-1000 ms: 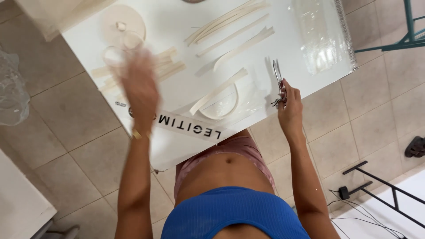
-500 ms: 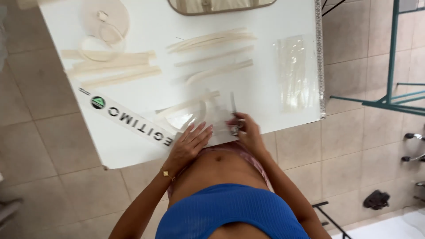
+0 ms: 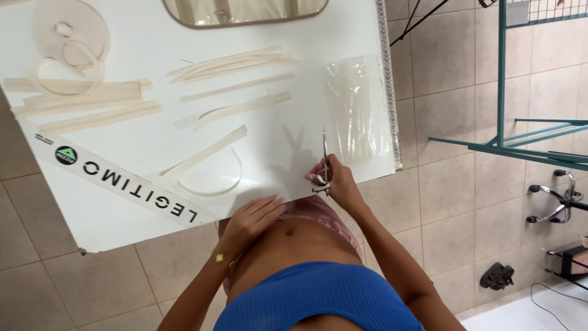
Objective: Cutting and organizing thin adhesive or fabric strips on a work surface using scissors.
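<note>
Since the earlier frame, the right hand [image 3: 335, 182] has slid right along the desk's [image 3: 153, 37] near edge, its grip pinching scissors [image 3: 324, 160], handles hidden by fingers. The left hand [image 3: 254, 217] rests flat, fingers spread, by a curved strip [image 3: 211, 184].

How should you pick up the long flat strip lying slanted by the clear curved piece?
Probably best by its upper right end, coming from the right. The cream strip lies flat on the white table, so fingers need a free edge to lift. Its lower left end runs close to the clear curved piece, while the other end has bare table around it. The left hand is nearest.
</note>
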